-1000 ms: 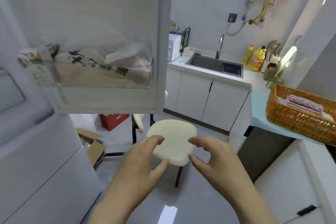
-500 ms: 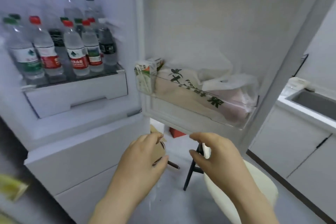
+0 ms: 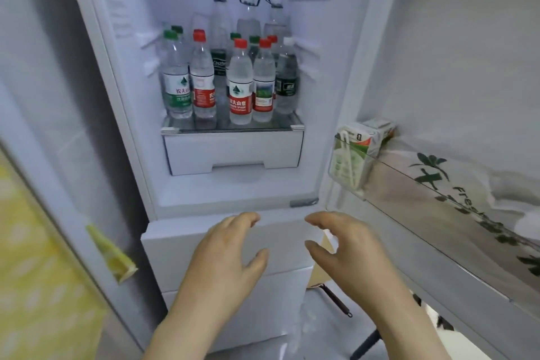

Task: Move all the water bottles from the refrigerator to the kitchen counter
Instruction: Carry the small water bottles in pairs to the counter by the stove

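Just one view here, a head-worn wide-angle cam looking forward and a bit down, straight into the open refrigerator (image 3: 233, 190) from close range. The shelf (image 3: 233, 128) sits upper-middle in frame, the door bin (image 3: 409, 184) stretches off the right edge, and both forearms come up from the bottom edge.

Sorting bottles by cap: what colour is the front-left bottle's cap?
Green cap, clearest in the head view.

Red- and green-capped water bottles (image 3: 230, 79)
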{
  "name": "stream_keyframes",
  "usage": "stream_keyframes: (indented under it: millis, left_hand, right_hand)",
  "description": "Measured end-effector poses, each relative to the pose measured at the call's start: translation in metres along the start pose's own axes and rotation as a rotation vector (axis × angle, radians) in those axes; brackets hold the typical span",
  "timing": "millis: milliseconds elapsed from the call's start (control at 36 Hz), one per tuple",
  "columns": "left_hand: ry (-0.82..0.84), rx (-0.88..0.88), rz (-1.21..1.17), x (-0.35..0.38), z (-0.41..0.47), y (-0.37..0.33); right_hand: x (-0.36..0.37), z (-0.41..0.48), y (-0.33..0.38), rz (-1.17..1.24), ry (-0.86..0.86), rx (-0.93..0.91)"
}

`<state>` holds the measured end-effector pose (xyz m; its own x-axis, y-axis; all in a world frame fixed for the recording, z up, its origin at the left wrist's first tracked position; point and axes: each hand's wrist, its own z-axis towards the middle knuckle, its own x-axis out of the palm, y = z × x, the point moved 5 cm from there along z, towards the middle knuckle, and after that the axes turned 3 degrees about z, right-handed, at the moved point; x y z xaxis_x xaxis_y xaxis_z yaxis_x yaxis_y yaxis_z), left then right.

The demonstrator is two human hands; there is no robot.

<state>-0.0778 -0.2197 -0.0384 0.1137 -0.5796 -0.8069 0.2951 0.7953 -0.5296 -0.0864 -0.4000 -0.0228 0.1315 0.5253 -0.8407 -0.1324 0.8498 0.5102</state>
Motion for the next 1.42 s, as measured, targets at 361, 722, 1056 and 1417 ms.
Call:
stream_keyframes:
  millis: [361, 722, 1056, 1417]
  left_hand:
    - [-0.089, 0.009, 0.011, -0.046, 0.103, 0.088]
    - [-0.087, 0.014, -0.014, -0.046, 0.179, 0.126]
    - [-0.166, -0.002, 0.011, -0.035, 0.254, 0.12]
    - [-0.248, -0.081, -0.145, -0.01, 0.338, 0.117]
  right_hand:
    - [0.042, 0.131, 0.055, -0.002, -0.03, -0.07]
    - [0.06, 0.214, 0.055, 0.03, -0.066, -0.062]
    - [0.046, 0.288, 0.027, 0.111, -0.137, -0.087]
    - [0.045, 0.359, -0.027, 0.363, -0.327, 0.015]
